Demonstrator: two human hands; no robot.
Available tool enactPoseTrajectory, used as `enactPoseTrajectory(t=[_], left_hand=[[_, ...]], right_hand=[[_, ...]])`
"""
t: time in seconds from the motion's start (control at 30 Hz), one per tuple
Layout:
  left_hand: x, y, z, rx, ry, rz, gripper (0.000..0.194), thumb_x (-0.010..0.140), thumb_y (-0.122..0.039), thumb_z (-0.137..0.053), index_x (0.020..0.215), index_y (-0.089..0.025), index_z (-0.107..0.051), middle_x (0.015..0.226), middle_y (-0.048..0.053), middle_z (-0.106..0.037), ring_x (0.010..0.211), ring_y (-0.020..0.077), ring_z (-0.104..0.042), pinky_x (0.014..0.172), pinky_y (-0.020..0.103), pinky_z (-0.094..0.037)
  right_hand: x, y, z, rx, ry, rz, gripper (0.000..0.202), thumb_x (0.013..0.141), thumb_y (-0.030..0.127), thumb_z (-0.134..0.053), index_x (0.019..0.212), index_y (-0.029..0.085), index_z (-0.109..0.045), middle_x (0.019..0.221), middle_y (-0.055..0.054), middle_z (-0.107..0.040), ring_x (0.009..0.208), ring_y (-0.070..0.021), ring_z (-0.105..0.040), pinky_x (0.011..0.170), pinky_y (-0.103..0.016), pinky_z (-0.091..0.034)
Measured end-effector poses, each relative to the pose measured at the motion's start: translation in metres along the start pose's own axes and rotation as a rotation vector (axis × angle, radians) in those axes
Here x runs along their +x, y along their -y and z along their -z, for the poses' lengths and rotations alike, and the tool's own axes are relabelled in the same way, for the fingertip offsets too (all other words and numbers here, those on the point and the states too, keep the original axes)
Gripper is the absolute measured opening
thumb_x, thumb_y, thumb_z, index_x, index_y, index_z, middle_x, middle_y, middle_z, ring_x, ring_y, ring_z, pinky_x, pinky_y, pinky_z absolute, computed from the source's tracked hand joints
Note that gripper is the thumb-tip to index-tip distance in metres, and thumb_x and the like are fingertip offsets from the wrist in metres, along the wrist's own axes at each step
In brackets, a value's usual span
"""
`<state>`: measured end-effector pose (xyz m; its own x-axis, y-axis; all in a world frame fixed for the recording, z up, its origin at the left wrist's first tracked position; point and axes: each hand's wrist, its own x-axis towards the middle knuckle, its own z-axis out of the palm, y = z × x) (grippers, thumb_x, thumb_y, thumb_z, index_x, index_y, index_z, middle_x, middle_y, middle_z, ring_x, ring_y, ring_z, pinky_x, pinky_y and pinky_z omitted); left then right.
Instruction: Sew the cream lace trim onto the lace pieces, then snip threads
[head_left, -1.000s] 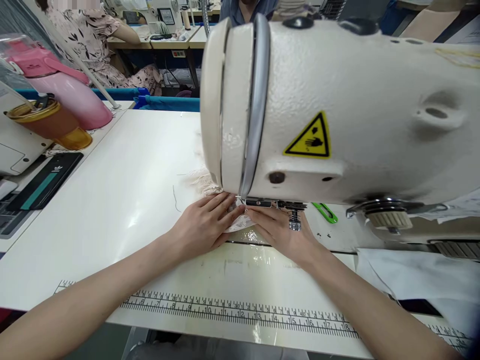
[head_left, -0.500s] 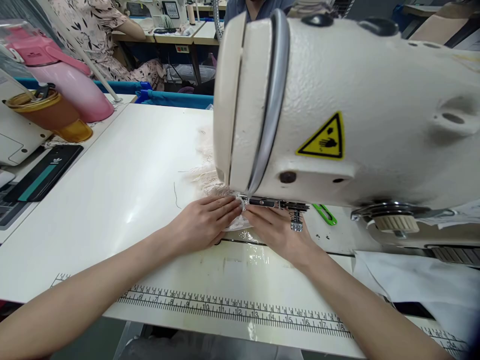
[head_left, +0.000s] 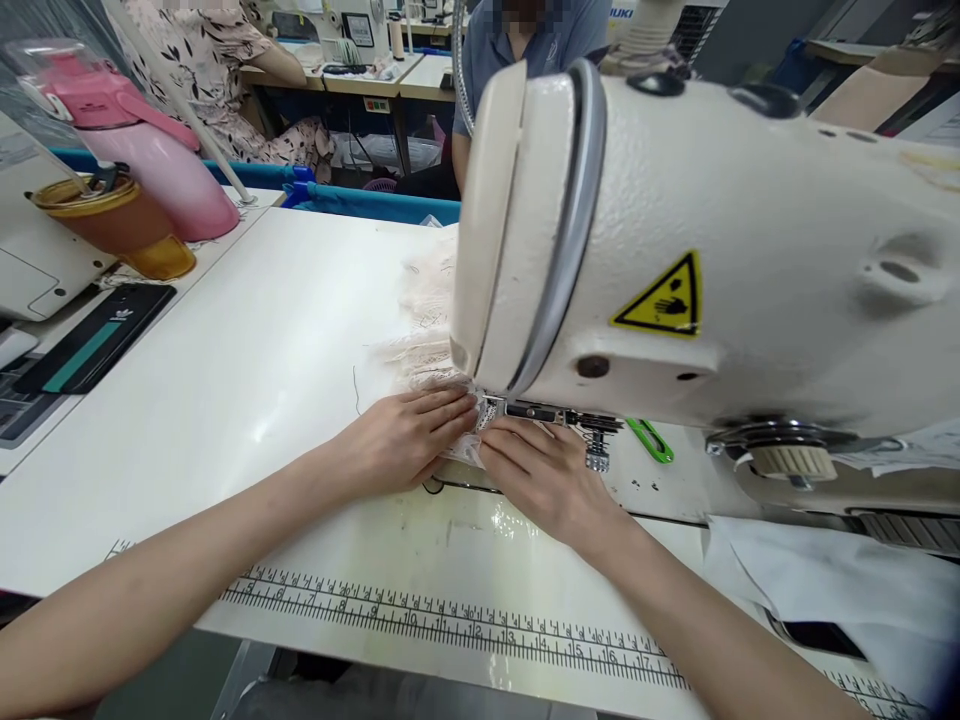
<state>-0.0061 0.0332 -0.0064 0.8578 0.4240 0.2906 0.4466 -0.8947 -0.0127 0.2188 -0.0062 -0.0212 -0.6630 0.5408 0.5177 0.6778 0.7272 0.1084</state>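
Pale pink, frayed lace fabric (head_left: 421, 352) lies on the white table, partly hidden behind the sewing machine head (head_left: 765, 230). My left hand (head_left: 405, 438) rests flat on its near part, fingers stretched together to the left of the presser foot (head_left: 491, 410). Just right of and nearer than the foot, my right hand (head_left: 544, 480) has its fingers bent and drawn together at the fabric's whitish near edge. Its thumb is hidden, and the needle cannot be made out.
A green thread snipper (head_left: 651, 440) lies under the machine arm. White cloth (head_left: 840, 580) is at right; a printed ruler (head_left: 442, 620) runs along the front edge. At left are a phone (head_left: 97, 338), an amber cup (head_left: 112, 220) and a pink bottle (head_left: 150, 165). People sit beyond.
The view has shifted, so the machine appears lower and further right. My right hand has drawn slightly back and left from the presser foot; my left hand stays on the fabric.
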Motion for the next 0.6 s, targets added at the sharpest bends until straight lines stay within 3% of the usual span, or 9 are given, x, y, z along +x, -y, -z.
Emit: enactPoseTrajectory(t=[0.2,0.6], left_hand=[[0.003,-0.005,0.001,0.013,-0.026,0.031,0.037,0.088,-0.014,-0.042,0.119,-0.004,-0.059,0.124,0.017,-0.063,0.121,0.0261,-0.057,0.102,0.041,-0.049],[0.002,-0.016,-0.006,0.137,-0.014,0.115,0.038,0.095,-0.026,-0.039,0.122,-0.007,-0.058,0.123,0.015,-0.064,0.119,0.0261,-0.059,0.101,0.042,-0.048]], right_hand=[[-0.002,-0.002,0.001,-0.034,0.026,-0.005,0.023,0.085,0.001,-0.053,0.092,0.021,-0.063,0.098,0.002,-0.072,0.093,-0.0106,-0.062,0.076,-0.025,-0.043],[-0.004,-0.01,0.002,0.051,0.098,-0.046,0.02,0.089,0.012,-0.054,0.1,0.022,-0.067,0.102,-0.003,-0.071,0.092,-0.015,-0.063,0.079,-0.027,-0.049]])
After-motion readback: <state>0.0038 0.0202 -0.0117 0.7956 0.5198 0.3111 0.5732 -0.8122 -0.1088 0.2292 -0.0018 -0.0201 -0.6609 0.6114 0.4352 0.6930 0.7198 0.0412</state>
